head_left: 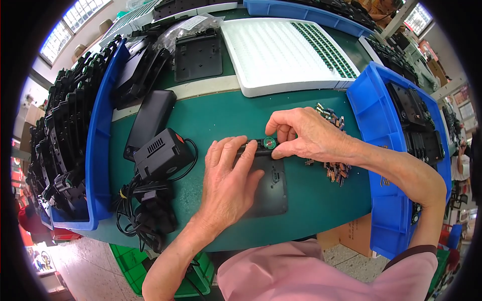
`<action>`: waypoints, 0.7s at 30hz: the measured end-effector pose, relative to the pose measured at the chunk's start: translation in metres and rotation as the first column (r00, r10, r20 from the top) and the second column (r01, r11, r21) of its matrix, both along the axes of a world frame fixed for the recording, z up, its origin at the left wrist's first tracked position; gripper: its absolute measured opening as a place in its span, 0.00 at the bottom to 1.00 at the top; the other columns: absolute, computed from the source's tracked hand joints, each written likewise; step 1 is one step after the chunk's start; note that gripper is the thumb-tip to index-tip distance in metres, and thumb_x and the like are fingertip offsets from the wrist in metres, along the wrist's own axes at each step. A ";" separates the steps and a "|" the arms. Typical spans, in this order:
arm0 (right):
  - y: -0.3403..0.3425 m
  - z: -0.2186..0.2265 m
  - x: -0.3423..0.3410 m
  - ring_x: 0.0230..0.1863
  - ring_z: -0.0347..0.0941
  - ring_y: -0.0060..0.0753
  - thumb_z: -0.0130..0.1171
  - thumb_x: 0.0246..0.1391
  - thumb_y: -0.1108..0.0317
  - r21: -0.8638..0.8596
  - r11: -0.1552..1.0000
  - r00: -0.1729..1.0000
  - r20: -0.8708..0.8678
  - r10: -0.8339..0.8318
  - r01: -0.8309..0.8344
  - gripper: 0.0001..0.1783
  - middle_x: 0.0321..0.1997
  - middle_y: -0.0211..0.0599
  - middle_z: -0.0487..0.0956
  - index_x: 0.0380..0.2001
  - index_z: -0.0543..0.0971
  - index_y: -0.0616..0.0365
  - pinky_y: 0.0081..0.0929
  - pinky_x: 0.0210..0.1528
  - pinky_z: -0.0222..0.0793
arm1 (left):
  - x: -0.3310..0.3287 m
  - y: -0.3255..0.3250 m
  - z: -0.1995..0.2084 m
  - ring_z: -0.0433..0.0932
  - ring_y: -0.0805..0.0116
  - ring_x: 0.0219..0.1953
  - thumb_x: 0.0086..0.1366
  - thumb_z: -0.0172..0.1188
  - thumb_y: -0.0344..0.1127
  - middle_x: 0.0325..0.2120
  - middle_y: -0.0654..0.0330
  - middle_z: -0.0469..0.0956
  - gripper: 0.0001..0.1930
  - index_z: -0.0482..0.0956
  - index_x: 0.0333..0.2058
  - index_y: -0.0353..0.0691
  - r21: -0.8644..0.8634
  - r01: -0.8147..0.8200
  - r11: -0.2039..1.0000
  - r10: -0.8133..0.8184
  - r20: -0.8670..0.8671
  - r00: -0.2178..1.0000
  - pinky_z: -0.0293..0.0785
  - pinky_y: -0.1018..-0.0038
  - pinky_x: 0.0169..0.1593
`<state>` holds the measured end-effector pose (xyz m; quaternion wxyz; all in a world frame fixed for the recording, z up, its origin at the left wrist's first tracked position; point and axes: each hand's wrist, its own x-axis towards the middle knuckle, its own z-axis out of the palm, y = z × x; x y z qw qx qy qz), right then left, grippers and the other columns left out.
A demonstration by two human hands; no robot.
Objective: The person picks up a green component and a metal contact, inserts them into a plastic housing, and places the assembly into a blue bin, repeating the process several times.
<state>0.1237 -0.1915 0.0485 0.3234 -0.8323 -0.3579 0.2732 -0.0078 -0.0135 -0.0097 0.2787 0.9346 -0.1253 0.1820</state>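
Observation:
Flat on the green bench lies a black plastic housing [273, 188] with a raised bar along its far edge. My left hand [223, 175] rests on its left part, fingers stretched out and fingertips touching the bar. A small round green circuit board [270, 143] sits at the bar's right end. Thumb and forefinger of my right hand [306, 133] close around that board; the other fingers are curled in. Beneath and beside my right wrist is a pile of small metal pieces [337, 173], partly hidden by the forearm.
Left stands a blue bin [100, 145] of black housings; another blue bin [366, 95] is at right. A black power device [163, 153] with coiled cables [133, 215] lies near my left arm. Beyond my hands is a white tray [266, 60] with rows of green parts.

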 end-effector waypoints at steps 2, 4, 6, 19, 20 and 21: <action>0.001 0.003 0.002 0.26 0.74 0.26 0.69 0.47 0.72 -0.006 1.000 0.998 0.056 0.025 -0.025 0.15 0.25 0.36 0.78 0.37 0.78 0.67 0.27 0.29 0.68 | 0.000 0.000 0.000 0.69 0.45 0.54 0.57 0.66 0.32 0.52 0.48 0.71 0.25 0.75 0.53 0.30 -0.007 -0.004 1.000 0.004 -0.003 1.000 0.67 0.56 0.58; 0.001 0.002 0.002 0.27 0.74 0.28 0.69 0.47 0.73 -0.014 0.999 0.992 0.112 0.048 -0.047 0.14 0.25 0.36 0.77 0.38 0.79 0.66 0.29 0.30 0.68 | -0.001 0.000 0.000 0.69 0.45 0.54 0.57 0.66 0.32 0.52 0.48 0.71 0.25 0.75 0.53 0.30 -0.006 -0.003 1.000 0.003 0.000 1.000 0.67 0.56 0.58; 0.001 -0.002 0.002 0.30 0.77 0.47 0.65 0.44 0.72 0.094 0.990 0.968 0.237 0.079 -0.103 0.14 0.27 0.43 0.79 0.38 0.81 0.62 0.40 0.36 0.71 | -0.001 0.000 0.001 0.69 0.45 0.54 0.57 0.66 0.32 0.52 0.48 0.71 0.25 0.75 0.53 0.30 -0.003 -0.001 1.000 0.001 -0.005 1.000 0.67 0.56 0.58; -0.004 -0.012 -0.002 0.32 0.75 0.50 0.62 0.45 0.79 0.109 0.955 0.867 0.456 0.200 -0.277 0.04 0.29 0.44 0.75 0.26 0.77 0.63 0.41 0.34 0.70 | -0.001 -0.001 0.000 0.69 0.46 0.54 0.56 0.66 0.32 0.52 0.49 0.72 0.25 0.75 0.52 0.32 -0.003 0.001 1.000 -0.001 -0.004 1.000 0.66 0.56 0.59; -0.004 -0.012 -0.001 0.30 0.75 0.48 0.62 0.45 0.79 0.134 0.948 0.874 0.442 0.202 -0.287 0.04 0.27 0.44 0.75 0.26 0.77 0.64 0.40 0.33 0.70 | -0.001 -0.001 0.000 0.69 0.46 0.54 0.56 0.66 0.32 0.52 0.49 0.72 0.25 0.75 0.52 0.32 -0.004 0.000 1.000 0.000 -0.004 1.000 0.66 0.56 0.59; -0.005 -0.012 0.000 0.28 0.75 0.46 0.62 0.45 0.78 0.160 0.941 0.880 0.428 0.205 -0.297 0.04 0.25 0.44 0.75 0.27 0.77 0.64 0.38 0.31 0.70 | -0.001 -0.001 -0.001 0.68 0.48 0.55 0.54 0.68 0.30 0.52 0.50 0.71 0.26 0.75 0.53 0.32 -0.022 0.000 1.000 0.000 -0.022 1.000 0.64 0.52 0.61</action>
